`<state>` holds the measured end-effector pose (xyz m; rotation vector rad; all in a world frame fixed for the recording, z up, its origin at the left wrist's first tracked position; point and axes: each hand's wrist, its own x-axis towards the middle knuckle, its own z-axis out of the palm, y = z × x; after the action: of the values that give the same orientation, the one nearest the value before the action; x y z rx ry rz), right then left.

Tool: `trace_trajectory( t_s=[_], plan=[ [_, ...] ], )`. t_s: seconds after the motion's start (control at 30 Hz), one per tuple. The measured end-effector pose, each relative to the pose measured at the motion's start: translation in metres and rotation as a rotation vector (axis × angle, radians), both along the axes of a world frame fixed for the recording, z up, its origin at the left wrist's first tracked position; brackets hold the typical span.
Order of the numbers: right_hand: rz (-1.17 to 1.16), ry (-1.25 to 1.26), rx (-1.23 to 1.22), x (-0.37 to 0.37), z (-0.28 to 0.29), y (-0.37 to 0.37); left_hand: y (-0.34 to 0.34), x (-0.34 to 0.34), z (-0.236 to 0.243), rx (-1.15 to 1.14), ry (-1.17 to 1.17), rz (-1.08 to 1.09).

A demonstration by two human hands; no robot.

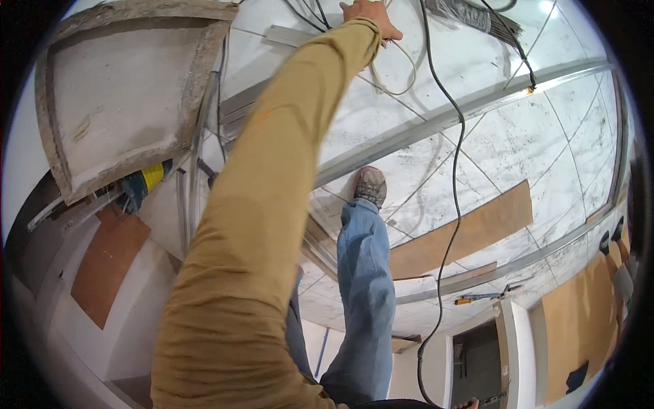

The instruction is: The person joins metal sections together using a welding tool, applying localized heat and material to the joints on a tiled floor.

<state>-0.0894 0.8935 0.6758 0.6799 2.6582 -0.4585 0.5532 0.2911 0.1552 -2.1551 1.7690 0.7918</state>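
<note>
My left arm in a tan sleeve stretches to the upper edge, where my left hand [371, 17] is partly cut off. Its thumb and a finger stand apart, and I see nothing held. A thin white cord [412, 71] loops beside the thumb, and black cables [306, 17] lie left of the fingers. Only a few fingertips of my right hand [469, 404] show at the lower edge, curled against a dark object [492, 399] too cut off to name. A long black cable [462, 136] runs down the picture past my jeans-clad leg and shoe.
A long metal bar [422, 140] crosses the tiled floor. A brown board [470, 235] lies beyond my shoe. At left are a framed panel [122, 95] and a green-and-yellow power tool [139, 187]. Bundled thin rods [470, 17] lie at the top. Another person's feet [611, 238] show at right.
</note>
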Motion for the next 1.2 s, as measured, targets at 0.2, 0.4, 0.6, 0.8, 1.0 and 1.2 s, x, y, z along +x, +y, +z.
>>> trace_trajectory(
  t_s=[0.2, 0.4, 0.6, 0.8, 1.0, 1.2],
  plan=[
    [0.294, 0.118, 0.121, -0.007, 0.006, 0.044, 0.034, 0.131, 0.12, -0.135, 0.185, -0.187],
    [0.104, -0.018, 0.037, -0.001, -0.029, 0.044, 0.114, 0.244, 0.166, 0.315, -0.29, -0.47],
    [0.057, -0.103, 0.039, 0.016, -0.057, 0.032, 0.168, 0.252, 0.07, 0.301, -0.386, -0.526],
    [-0.036, -0.136, 0.033, -0.012, -0.054, 0.039, 0.15, 0.223, -0.041, 0.209, -0.63, -0.39],
    [0.34, -0.225, -0.074, -0.046, -0.032, 0.11, 0.183, 0.214, -0.07, -0.18, -0.574, -0.437],
    [-0.099, 0.116, -0.259, -0.002, -0.038, 0.235, 0.438, 0.176, 0.069, 0.133, 0.26, -0.033]
  ],
)
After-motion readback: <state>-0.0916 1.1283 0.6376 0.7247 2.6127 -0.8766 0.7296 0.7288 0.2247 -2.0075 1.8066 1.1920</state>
